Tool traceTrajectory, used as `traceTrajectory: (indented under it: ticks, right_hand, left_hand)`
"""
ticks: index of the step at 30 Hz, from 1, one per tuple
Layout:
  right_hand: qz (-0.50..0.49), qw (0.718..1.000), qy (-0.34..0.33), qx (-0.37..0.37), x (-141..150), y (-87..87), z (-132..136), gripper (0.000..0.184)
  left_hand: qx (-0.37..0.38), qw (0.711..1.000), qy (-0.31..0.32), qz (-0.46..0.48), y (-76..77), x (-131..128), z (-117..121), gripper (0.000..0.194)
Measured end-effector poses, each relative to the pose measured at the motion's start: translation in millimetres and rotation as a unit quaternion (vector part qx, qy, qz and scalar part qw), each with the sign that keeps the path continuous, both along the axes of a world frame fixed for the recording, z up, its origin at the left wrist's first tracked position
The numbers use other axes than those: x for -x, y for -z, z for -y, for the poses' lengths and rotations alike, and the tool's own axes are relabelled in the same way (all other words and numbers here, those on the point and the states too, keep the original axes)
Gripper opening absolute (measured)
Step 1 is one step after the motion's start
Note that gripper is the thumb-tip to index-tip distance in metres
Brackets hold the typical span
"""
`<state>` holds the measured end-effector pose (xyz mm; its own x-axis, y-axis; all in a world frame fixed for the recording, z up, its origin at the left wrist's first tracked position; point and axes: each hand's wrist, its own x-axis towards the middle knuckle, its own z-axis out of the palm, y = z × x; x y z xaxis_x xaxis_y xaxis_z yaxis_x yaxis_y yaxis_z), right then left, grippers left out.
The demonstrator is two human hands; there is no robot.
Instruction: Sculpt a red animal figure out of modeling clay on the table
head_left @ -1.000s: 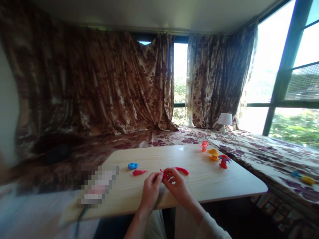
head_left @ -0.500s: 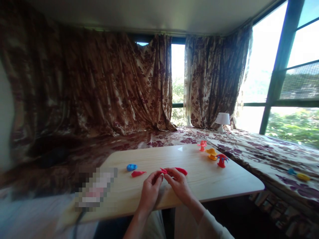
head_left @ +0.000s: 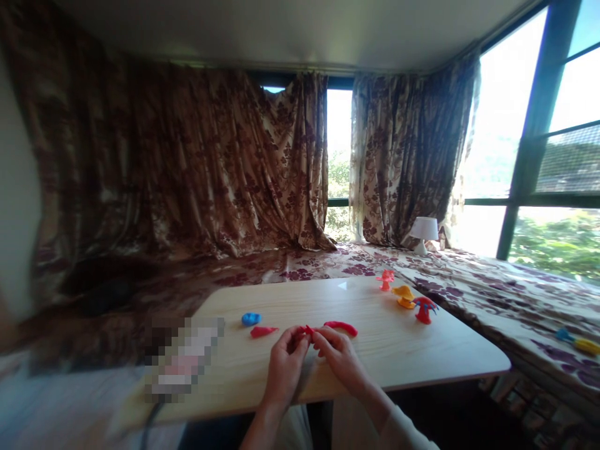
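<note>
Over the table (head_left: 394,356), left hand (head_left: 287,356) and right hand (head_left: 336,350) pinch a red scrap (head_left: 309,331), apparently turned slightly since before.

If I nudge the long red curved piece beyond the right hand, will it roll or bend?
The red piece probably won't roll far, given its curve. Its smooth, clay-like look suggests it may bend or dent if pinched.

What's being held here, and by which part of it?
The left hand and right hand pinch a small red piece from either side; the exact spots gripped are hidden.
</note>
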<state>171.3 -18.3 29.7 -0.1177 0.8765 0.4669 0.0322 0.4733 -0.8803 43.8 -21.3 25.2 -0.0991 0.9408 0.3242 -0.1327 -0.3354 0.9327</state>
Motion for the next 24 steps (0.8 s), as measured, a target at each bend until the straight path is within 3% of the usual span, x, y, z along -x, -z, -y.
traceTrajectory:
  ticks: [6, 13, 24]
  right_hand:
    - [-0.110, 0.992, 0.045, 0.048, -3.9, 1.3, -3.8, 0.030]
    - [-0.111, 0.993, 0.015, 0.045, -4.5, 2.1, -3.5, 0.026]
    - [-0.094, 0.995, -0.011, 0.043, -3.3, -1.9, -0.1, 0.031]
  left_hand:
    - [0.004, 0.998, -0.036, -0.053, -3.6, -3.7, 2.0, 0.024]
    - [-0.015, 0.999, 0.013, -0.037, -8.9, -18.4, 3.3, 0.023]
    - [-0.004, 1.000, 0.000, 0.023, -11.1, -18.3, 4.3, 0.019]
